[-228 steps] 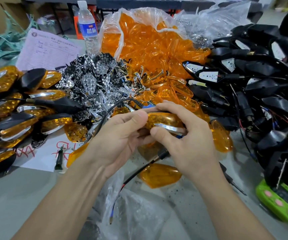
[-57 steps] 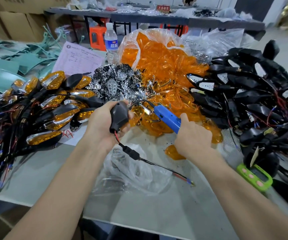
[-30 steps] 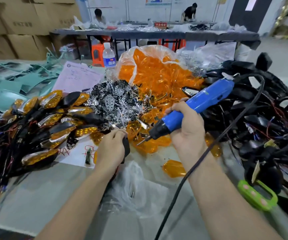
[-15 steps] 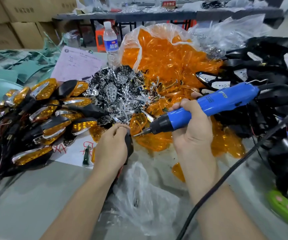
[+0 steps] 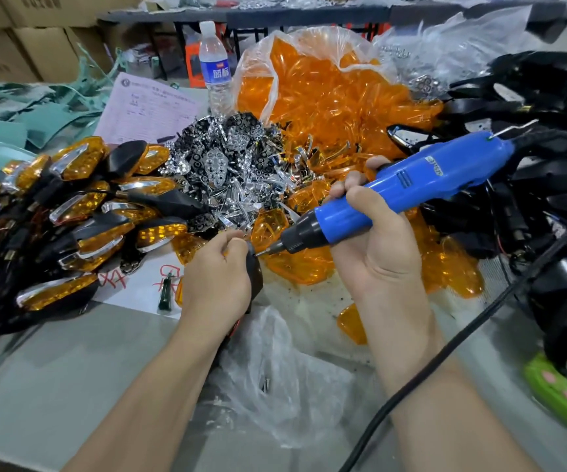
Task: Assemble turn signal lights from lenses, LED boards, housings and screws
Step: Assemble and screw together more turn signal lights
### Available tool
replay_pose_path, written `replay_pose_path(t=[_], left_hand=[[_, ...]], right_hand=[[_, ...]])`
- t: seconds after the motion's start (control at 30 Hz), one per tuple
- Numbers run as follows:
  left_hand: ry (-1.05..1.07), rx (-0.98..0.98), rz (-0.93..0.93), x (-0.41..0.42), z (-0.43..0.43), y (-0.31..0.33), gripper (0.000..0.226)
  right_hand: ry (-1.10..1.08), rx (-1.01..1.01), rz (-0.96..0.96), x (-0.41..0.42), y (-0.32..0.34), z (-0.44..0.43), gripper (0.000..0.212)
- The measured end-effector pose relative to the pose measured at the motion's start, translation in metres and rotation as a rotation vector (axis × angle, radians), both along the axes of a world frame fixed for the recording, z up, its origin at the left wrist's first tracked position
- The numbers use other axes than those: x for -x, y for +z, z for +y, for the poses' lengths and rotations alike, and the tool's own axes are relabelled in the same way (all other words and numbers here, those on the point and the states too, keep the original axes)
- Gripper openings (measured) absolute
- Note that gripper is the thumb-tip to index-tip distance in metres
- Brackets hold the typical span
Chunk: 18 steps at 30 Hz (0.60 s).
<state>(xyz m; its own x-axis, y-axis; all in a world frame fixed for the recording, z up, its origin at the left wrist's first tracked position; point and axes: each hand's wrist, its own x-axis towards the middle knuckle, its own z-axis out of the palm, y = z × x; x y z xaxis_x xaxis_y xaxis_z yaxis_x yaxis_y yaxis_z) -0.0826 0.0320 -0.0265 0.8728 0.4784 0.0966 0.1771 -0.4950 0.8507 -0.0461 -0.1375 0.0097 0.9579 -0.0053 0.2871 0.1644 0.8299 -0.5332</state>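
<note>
At 12 o'clock a clear plastic bag (image 5: 261, 93) gapes, spilling orange lenses (image 5: 336, 97). Loose housings (image 5: 530, 185) heap at 3 o'clock, finished lights (image 5: 81, 206) at 9. At 6 o'clock a crumpled bag (image 5: 295, 400) holds a few screws (image 5: 267, 383). At the centre, the right hand (image 5: 374, 253) grips the blue screwdriver (image 5: 411, 189), its bit touching the black housing (image 5: 255, 277) that the left hand (image 5: 217, 277) grasps.

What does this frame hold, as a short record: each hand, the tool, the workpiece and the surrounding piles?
Left hand: grips black plastic turn signal housing
Right hand: grips blue corded electric screwdriver
Bit: tip at the housing's upper edge
Table left: heap of finished amber-and-black lights
Centre: heap of chrome reflector pieces
Behind: clear bag of orange plastic lenses
Right: heap of black wired housings
</note>
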Motion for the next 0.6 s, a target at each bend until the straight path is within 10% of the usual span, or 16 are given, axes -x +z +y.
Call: replay_pose_path(t=[0.6], left_hand=[[-0.007, -0.176, 0.002, -0.001, 0.0, 0.003, 0.039]], right_hand=[[0.134, 0.281, -0.39, 0.017, 0.009, -0.006, 0.046]])
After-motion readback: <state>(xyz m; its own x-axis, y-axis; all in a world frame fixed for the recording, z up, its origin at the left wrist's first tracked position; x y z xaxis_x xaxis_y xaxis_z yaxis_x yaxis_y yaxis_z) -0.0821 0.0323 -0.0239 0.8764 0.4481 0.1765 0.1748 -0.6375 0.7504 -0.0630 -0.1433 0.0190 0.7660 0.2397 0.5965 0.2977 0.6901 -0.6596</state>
